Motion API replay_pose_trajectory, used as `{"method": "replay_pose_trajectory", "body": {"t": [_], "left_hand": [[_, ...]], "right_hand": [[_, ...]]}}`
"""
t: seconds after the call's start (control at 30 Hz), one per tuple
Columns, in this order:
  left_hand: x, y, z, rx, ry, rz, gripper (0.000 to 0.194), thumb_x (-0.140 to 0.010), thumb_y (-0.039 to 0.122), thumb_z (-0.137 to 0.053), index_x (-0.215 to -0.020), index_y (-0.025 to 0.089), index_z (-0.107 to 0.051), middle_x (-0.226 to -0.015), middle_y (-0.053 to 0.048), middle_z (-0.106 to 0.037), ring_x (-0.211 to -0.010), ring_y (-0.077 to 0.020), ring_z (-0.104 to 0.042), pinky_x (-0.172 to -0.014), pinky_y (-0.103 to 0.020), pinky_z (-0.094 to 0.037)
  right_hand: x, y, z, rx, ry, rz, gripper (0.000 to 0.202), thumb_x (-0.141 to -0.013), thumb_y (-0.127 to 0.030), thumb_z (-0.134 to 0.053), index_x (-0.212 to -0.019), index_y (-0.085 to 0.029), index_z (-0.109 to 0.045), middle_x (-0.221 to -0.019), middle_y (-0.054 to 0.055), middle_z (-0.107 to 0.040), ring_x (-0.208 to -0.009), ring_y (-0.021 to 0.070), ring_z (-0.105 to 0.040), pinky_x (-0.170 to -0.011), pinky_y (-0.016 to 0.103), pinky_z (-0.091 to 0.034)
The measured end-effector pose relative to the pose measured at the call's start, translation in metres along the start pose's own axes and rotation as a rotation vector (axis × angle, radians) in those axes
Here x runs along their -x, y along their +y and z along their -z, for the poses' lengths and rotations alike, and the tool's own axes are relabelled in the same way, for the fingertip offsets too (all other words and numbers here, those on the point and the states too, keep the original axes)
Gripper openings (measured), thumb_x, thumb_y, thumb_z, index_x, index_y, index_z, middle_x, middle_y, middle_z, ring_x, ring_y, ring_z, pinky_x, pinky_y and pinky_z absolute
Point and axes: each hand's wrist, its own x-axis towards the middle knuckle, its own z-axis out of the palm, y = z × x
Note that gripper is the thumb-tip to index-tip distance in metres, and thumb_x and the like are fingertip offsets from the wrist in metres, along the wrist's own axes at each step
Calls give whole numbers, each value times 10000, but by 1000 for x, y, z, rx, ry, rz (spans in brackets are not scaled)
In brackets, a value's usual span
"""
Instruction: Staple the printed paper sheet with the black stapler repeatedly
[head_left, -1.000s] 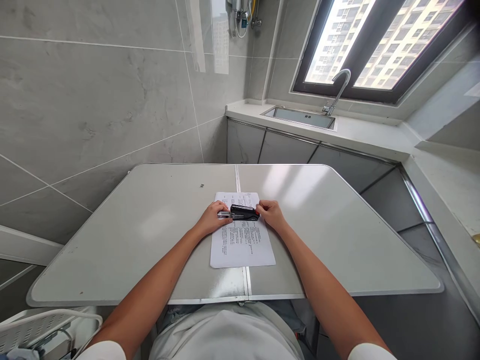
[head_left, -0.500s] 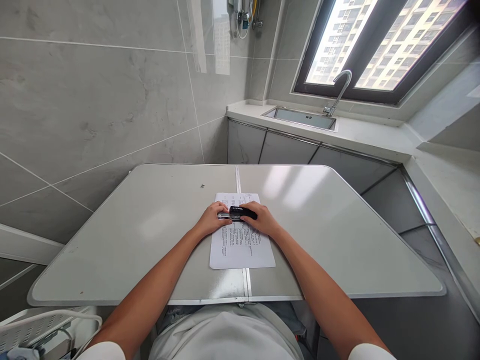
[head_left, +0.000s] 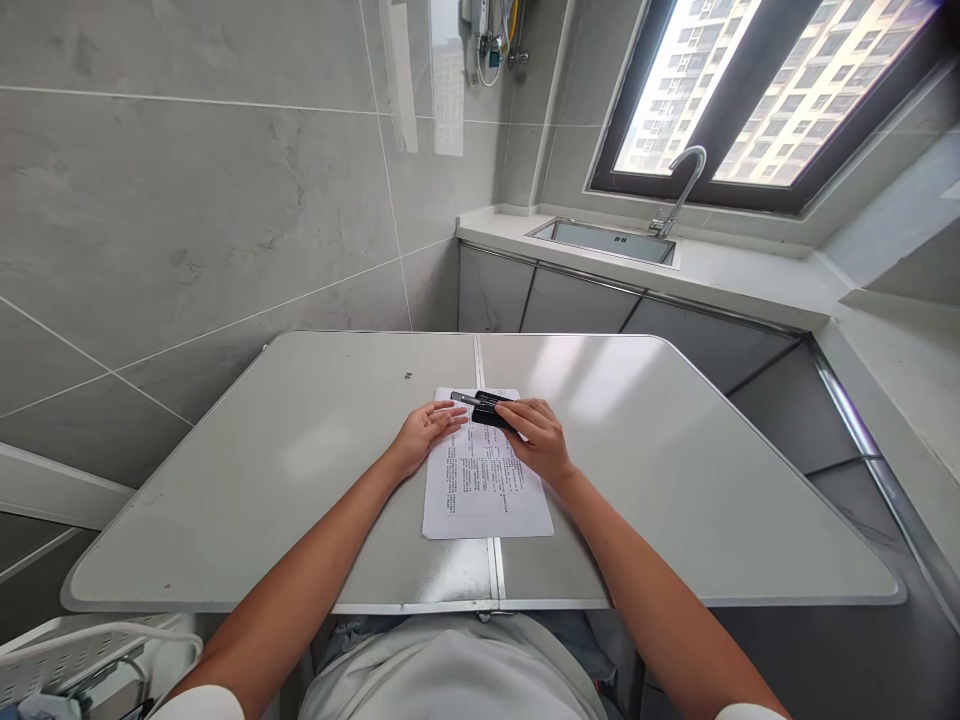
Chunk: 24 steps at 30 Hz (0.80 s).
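A black stapler (head_left: 491,412) with a narrow metal arm is gripped in my right hand (head_left: 541,438), held over the upper part of a printed sheet of paper (head_left: 487,500). Its metal tip points left. Close to that tip, my left hand (head_left: 429,436) is open with its fingers stretched out, palm partly turned up, and nothing shows in it. The paper lies flat across the table's centre seam, its top partly covered by the stapler and hands. Beyond my left hand, small dark bits like staples (head_left: 408,375) lie on the table.
The pale folding table (head_left: 675,500) has a metal-edged seam down its middle. At lower left stands a white perforated basket (head_left: 97,660) with cables and items inside. Past the table are a counter with a sink (head_left: 607,240), a tap (head_left: 679,190) and a window.
My left hand has let go of the stapler and opened. The stapler has been lifted and turned over in my right hand, its narrow metal arm now showing. The view has shifted slightly.
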Motion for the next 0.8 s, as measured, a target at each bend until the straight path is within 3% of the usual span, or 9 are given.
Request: {"method": "replay_pose_trajectory", "body": {"t": [0.1, 0.3, 0.8], "left_hand": [[0, 0, 0, 124, -51, 108, 409, -875, 296, -818, -1220, 122, -680, -1285, -173, -723, -1155, -244, -715, -1146, -433, -485], [-3, 3, 5, 216, -49, 100, 308, -899, 247, -793, -1155, 83, -743, -1275, -168, -729, -1198, -224, -696, -1155, -330, -477], [-6, -1, 12, 272, -28, 134, 267, -902, 123, -740, -1161, 56, -746, -1270, -182, -734, -1260, -255, -671, -1232, -394, -412]], "right_hand": [[2, -5, -3, 86, -100, 92, 336, -984, -133, -601, -1250, -311, -702, -1200, 43, -768, -1085, 224, -704, -919, 420, -527], [2, -14, -4, 75, -312, 80, 299, -1021, -171, -586, -1208, -358, -725, -1260, 15, -748, -1139, 224, -703, -1003, 445, -515], [0, -16, -1, 143, -354, 176, 306, -1058, -155, -513, -1223, -323, -708, -1291, 21, -734, -1160, 209, -690, -980, 440, -523]]}}
